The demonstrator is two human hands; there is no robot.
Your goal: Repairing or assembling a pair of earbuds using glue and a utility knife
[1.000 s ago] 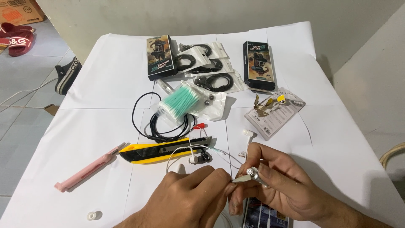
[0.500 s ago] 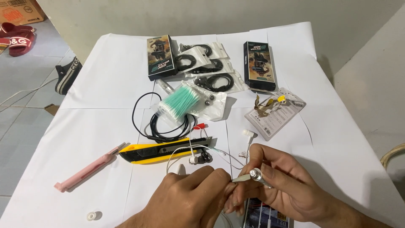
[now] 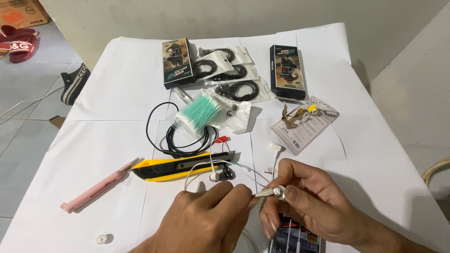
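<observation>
While fingers hide much, both hands (image 3: 255,206) pinch what seems a small earbud (image 3: 276,192).

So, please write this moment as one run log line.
left hand: pinches earbud | right hand: grips earbud | yellow knife: on table

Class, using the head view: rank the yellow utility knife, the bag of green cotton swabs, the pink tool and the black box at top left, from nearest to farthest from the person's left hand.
1. Yellow utility knife: just above the left hand.
2. Bag of green cotton swabs: mid-table, beyond the knife.
3. Pink tool: out to the left; too close to the swabs to rank firmly.
4. Black box: far edge, top left.
</observation>
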